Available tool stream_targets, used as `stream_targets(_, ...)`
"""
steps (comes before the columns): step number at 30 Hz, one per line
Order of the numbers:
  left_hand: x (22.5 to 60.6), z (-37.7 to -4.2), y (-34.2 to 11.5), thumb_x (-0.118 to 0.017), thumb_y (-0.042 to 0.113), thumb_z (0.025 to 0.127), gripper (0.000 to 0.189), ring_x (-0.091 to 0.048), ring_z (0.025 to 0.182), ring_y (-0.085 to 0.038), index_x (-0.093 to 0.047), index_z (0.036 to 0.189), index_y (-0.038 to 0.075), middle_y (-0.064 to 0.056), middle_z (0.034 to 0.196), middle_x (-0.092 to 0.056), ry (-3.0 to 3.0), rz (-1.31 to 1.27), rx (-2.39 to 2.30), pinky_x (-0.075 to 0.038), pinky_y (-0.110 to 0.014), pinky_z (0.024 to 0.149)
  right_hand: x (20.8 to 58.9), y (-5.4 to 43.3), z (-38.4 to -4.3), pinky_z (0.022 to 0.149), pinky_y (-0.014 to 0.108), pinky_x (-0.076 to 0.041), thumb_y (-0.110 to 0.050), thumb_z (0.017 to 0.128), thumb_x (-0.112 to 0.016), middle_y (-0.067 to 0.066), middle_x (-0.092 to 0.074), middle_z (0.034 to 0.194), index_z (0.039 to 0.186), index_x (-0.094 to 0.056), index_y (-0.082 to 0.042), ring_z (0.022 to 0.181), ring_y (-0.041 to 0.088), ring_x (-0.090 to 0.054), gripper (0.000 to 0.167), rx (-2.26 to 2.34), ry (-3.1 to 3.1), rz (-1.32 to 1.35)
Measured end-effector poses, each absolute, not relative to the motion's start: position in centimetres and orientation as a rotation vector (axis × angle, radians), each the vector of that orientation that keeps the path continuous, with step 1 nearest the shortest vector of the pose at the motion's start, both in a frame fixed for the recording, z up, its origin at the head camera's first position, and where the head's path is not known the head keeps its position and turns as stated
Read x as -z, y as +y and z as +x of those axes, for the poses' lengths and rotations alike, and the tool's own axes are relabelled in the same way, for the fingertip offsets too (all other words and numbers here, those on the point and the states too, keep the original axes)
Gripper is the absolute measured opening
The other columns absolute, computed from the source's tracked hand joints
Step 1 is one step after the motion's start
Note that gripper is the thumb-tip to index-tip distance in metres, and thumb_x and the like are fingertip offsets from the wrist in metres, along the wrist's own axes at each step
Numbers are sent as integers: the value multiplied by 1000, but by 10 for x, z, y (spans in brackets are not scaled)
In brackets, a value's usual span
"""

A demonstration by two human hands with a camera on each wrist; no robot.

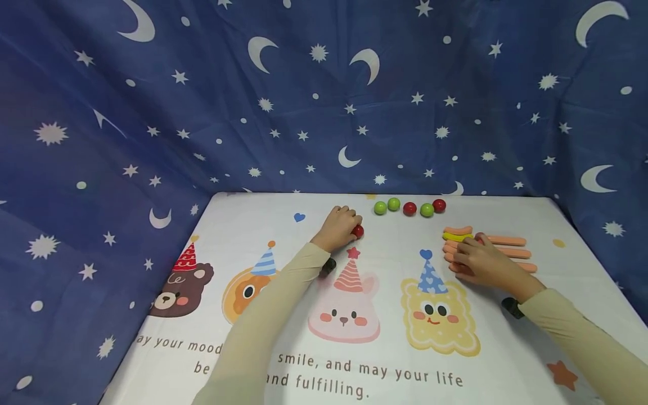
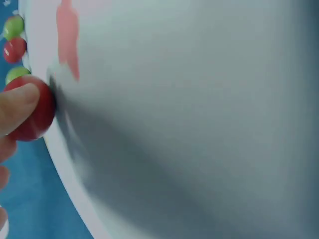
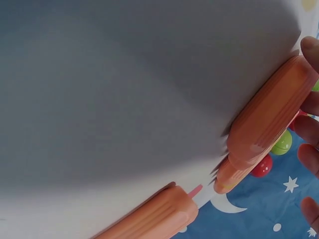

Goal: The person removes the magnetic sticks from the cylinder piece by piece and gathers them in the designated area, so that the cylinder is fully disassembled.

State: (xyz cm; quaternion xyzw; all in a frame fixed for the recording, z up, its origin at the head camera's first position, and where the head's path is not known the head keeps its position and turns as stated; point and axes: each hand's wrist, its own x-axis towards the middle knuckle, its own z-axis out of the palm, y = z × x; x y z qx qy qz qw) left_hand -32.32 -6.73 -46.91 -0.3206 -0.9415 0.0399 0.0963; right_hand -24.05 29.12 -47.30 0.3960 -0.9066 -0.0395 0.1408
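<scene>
My left hand (image 1: pixel 340 228) pinches a shiny red ball (image 2: pixel 39 110) close over the white cloth, left of a row of similar balls. The thumb presses on its near side in the left wrist view. My right hand (image 1: pixel 483 260) bends over the left ends of several orange sausage-shaped pieces (image 1: pixel 513 253). In the right wrist view, its thumb and fingers close round one end of a ridged orange sausage-shaped piece (image 3: pixel 271 107). A yellow piece (image 1: pixel 457 237) lies between orange ones just beyond this hand. The palm hides part of the group.
At the back of the table are green balls (image 1: pixel 380 208) and red balls (image 1: pixel 410 209) in a loose row. Cartoon faces and lettering are printed on the white cloth (image 1: pixel 385 236). A blue curtain (image 1: pixel 304 112) with moons and stars hangs behind and on both sides.
</scene>
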Motion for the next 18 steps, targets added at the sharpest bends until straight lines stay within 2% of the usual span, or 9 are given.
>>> stream_targets(3,469,-339,-62,-76,28,78,33,-58,99,-18,-67,107,17,-2,105,-67,-2796,-914,-118,-43,-36,92,476,294,-239,83,56,-44,-27,63,-85,1,-58,75,77,-63,-14,77,19,-54,29,112,-2606,1140)
stream_targets(8,469,-361,-55,-76,28,77,34,-59,98,-20,-67,108,16,-3,104,-68,-2813,-820,-121,-44,-37,89,479,298,-236,88,60,-43,-29,61,-86,1,-59,79,77,-65,-17,81,18,-56,29,113,-2614,1107)
stream_targets(13,470,-373,-47,-76,29,78,38,-59,101,-21,-66,112,15,-4,107,-67,-2872,-689,-91,-45,-37,87,477,301,-233,91,59,-41,-29,63,-85,0,-57,78,76,-64,-18,82,19,-54,27,134,-2658,1067)
stream_targets(18,471,-382,-38,-75,28,79,40,-58,103,-21,-63,115,15,-4,109,-67,-2915,-588,-39,-44,-37,91,477,304,-233,88,56,-41,-25,61,-86,1,-57,78,77,-66,-16,83,21,-53,27,135,-2629,1074)
